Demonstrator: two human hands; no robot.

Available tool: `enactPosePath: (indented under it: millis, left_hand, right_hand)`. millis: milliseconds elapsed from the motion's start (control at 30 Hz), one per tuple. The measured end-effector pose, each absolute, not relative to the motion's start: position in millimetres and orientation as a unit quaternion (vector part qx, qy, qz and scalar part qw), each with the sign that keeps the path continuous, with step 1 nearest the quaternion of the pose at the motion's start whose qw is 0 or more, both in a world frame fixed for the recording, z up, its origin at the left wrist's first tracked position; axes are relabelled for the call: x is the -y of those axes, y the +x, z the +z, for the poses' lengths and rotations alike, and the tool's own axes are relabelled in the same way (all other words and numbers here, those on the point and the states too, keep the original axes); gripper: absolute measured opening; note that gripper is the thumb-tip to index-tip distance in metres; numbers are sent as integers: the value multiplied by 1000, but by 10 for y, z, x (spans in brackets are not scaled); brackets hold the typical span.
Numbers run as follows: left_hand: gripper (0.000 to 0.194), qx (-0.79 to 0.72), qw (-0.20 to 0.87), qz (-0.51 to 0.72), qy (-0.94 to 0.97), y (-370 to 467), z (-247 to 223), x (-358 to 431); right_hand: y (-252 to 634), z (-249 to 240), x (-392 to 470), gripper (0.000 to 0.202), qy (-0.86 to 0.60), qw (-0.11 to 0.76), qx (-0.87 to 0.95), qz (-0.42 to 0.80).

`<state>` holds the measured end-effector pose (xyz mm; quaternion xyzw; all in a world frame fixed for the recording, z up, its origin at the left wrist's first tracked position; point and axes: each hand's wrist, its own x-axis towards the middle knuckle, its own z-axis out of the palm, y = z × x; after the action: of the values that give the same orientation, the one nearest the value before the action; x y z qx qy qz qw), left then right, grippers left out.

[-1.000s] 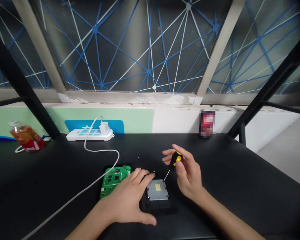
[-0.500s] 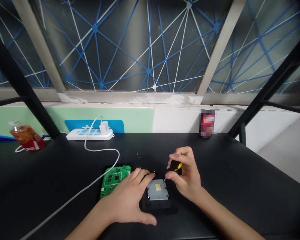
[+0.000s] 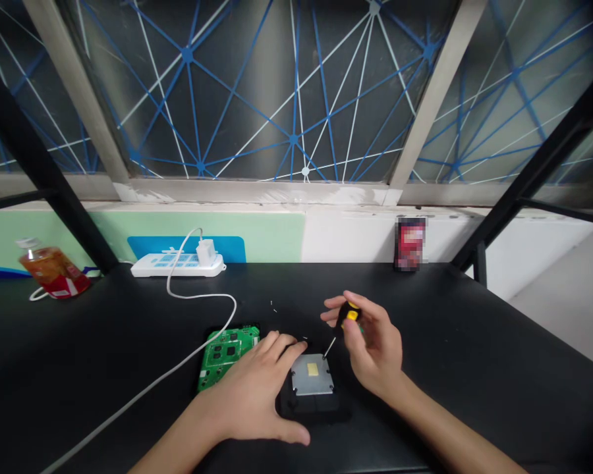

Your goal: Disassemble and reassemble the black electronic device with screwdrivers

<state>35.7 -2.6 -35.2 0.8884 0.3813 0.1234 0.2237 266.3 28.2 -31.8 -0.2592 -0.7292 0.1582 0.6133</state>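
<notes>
A black device casing (image 3: 316, 406) lies on the dark table, with a square metal plate (image 3: 304, 385) on it. The plate carries a small yellowish pad (image 3: 313, 369) at its middle and screw points around its edge. My left hand (image 3: 254, 395) rests with fingers spread along the casing's left side, thumb stretched out near its front. In my right hand (image 3: 375, 349) is a black and yellow screwdriver (image 3: 350, 317), gripped by the handle. Its tip meets the plate's far right corner. Partly behind my left hand lies a green circuit board (image 3: 230, 352).
Several tiny screws (image 3: 273, 307) lie beyond the casing. A white cable (image 3: 178, 362) crosses the table from a power strip (image 3: 178, 265) at the back. A drink bottle (image 3: 56, 270) stands at the far left, and a blurred red and black item (image 3: 410, 243) at the back right.
My right hand's fingers have shifted around the screwdriver handle, showing more of its yellow and more of the shaft. The tip stays at the same corner. My left hand has not moved.
</notes>
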Motion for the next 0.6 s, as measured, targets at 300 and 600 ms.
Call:
enactPosePath:
  millis: [300, 600]
  left_hand:
    - [107, -380, 228, 134, 887, 364, -350, 23]
    - [107, -386, 222, 128, 886, 363, -348, 30]
  right_hand:
    - [2672, -287, -316, 37, -239, 604, 747, 143]
    - [2666, -197, -329, 48, -279, 599, 751, 23]
